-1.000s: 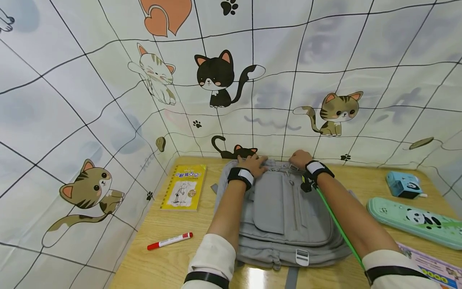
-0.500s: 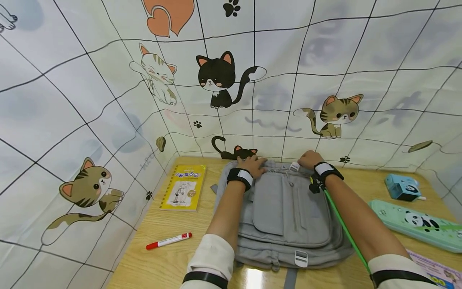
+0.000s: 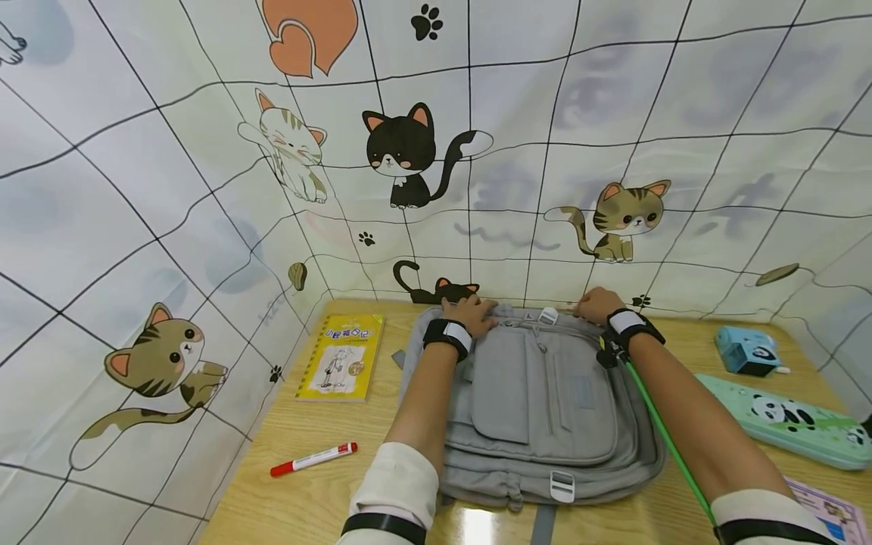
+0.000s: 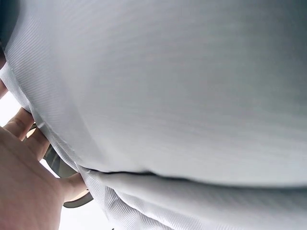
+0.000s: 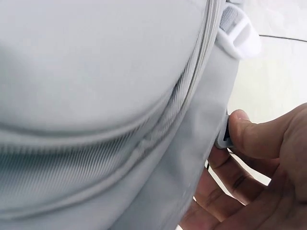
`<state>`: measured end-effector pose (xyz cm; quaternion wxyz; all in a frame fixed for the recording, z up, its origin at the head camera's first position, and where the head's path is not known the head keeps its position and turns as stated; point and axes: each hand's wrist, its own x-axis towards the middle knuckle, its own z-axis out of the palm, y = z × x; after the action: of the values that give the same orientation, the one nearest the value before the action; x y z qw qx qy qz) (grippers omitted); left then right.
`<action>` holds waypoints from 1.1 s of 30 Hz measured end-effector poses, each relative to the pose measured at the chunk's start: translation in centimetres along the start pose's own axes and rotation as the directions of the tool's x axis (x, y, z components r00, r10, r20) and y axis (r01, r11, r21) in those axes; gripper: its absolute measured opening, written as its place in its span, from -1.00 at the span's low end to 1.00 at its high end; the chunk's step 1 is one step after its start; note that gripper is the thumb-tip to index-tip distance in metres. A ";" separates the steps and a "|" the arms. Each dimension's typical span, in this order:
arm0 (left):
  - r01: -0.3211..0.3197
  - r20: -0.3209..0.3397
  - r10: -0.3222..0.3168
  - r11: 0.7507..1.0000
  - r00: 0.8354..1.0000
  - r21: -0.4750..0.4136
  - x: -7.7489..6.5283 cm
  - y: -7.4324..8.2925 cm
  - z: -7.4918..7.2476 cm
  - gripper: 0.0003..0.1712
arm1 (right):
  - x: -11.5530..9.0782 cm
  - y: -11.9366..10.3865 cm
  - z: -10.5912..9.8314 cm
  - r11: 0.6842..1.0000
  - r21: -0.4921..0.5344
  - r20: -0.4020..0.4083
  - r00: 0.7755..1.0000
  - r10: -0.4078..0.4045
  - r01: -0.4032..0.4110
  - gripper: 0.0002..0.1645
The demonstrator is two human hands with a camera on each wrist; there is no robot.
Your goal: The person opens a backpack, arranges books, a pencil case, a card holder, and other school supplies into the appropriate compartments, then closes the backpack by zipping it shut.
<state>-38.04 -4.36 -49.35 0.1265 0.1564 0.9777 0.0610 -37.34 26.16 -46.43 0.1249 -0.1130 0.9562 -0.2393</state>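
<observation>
A grey backpack [image 3: 507, 393] lies on the wooden table with its front pockets facing up. My left hand [image 3: 470, 314] rests on its far left top edge, fingers spread; in the left wrist view its fingertips meet the edge of the grey fabric [image 4: 168, 96]. At the far right corner of the bag, my right hand [image 3: 598, 306] pinches a small grey zipper pull [image 5: 224, 132] between thumb and forefinger. The other fingers curl under it by the side of the bag. A white buckle [image 5: 240, 36] sits on the bag's top strap, left of this hand in the head view.
A yellow book [image 3: 341, 357] and a red-and-white marker [image 3: 313, 459] lie on the table [image 3: 259, 507] at left. At right are a blue sharpener-like box [image 3: 747, 350], a green panda pencil case [image 3: 790, 420] and a purple printed sheet [image 3: 827, 507]. A cat-print curtain [image 3: 504, 182] hangs behind.
My right hand has slid right along the backpack's far edge to its corner, uncovering the white buckle. My left hand has stayed on the top edge.
</observation>
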 end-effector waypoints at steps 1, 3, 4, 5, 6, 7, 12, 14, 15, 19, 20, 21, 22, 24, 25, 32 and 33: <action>0.001 0.001 -0.001 1.000 1.000 -0.006 0.0 0.1 0.0 -0.34 | 0.0 0.3 0.0 1.000 0.007 0.001 1.000 0.008 -0.009 -0.55; 0.002 0.005 -0.002 1.000 1.000 -0.009 0.0 0.2 0.0 -0.34 | -0.1 0.8 -0.2 0.999 0.024 0.010 1.000 0.028 -0.028 -0.55; 0.002 0.005 -0.002 1.000 1.000 -0.007 0.0 0.2 0.0 -0.34 | -0.2 1.1 -0.3 0.999 0.032 0.015 0.999 0.036 -0.037 -0.55; 0.002 0.007 -0.002 1.000 1.000 -0.006 0.1 0.3 -0.1 -0.33 | -0.2 1.3 -0.4 0.998 0.037 0.017 0.999 0.047 -0.047 -0.56; 0.002 0.005 -0.002 1.000 1.000 -0.007 0.1 0.3 -0.1 -0.33 | -0.2 1.5 -0.5 0.997 0.045 0.022 0.998 0.058 -0.059 -0.55; 0.002 0.005 -0.002 1.000 1.000 -0.004 0.1 0.4 -0.1 -0.33 | -0.2 1.8 -0.6 0.997 0.047 0.026 0.997 0.068 -0.069 -0.56; -0.019 -0.004 0.019 0.999 1.000 0.034 0.3 1.1 -0.9 -0.34 | -0.2 2.6 -0.8 0.999 0.022 0.034 0.998 0.044 -0.045 -0.59; -0.042 -0.018 0.043 0.998 0.999 0.053 0.5 1.9 -1.5 -0.35 | -0.4 2.4 -0.9 1.000 -0.001 0.031 0.999 -0.009 0.009 -0.59; -0.054 -0.028 0.056 0.997 0.998 0.061 0.6 2.5 -1.8 -0.35 | -0.5 2.2 -0.9 0.999 -0.005 0.032 0.999 -0.032 0.032 -0.58; -0.113 -0.054 0.119 0.989 0.991 0.096 1.3 5.9 -2.2 -0.37 | -0.8 1.4 -0.4 0.998 0.008 0.043 0.997 -0.067 0.067 -0.52; -0.127 -0.048 0.132 0.986 0.990 0.104 1.4 6.8 -2.0 -0.37 | -0.7 1.4 -0.1 0.998 0.015 0.050 0.997 -0.061 0.061 -0.52; -0.143 -0.040 0.148 0.983 0.988 0.115 1.4 7.6 -1.9 -0.37 | -0.7 1.3 0.1 0.998 0.024 0.055 0.997 -0.055 0.054 -0.52; -0.157 -0.021 0.161 0.980 0.987 0.123 1.5 8.4 -1.6 -0.37 | -0.6 1.3 0.4 0.998 0.023 0.057 0.997 -0.056 0.055 -0.52; -0.176 0.024 0.174 0.974 0.984 0.144 1.4 9.6 -1.0 -0.34 | -0.6 1.3 0.9 0.998 0.023 0.054 0.997 -0.051 0.050 -0.55; -0.178 0.047 0.173 0.973 0.984 0.150 1.3 9.9 -0.6 -0.31 | -0.6 1.4 1.2 0.999 0.017 0.045 0.998 -0.052 0.051 -0.58; -0.145 0.102 0.129 0.975 0.986 0.166 1.5 10.1 0.4 -0.15 | -1.3 1.0 0.9 0.998 -0.022 -0.032 0.998 -0.058 0.057 -0.72; -0.147 0.102 0.132 0.976 0.986 0.159 1.7 10.1 0.4 -0.14 | -1.4 0.9 0.8 0.998 -0.033 -0.038 0.997 -0.063 0.062 -0.72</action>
<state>-36.54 5.70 -48.47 0.1530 0.2372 0.9591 -0.0189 -35.97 27.00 -47.27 0.0967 -0.1400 0.9582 -0.2299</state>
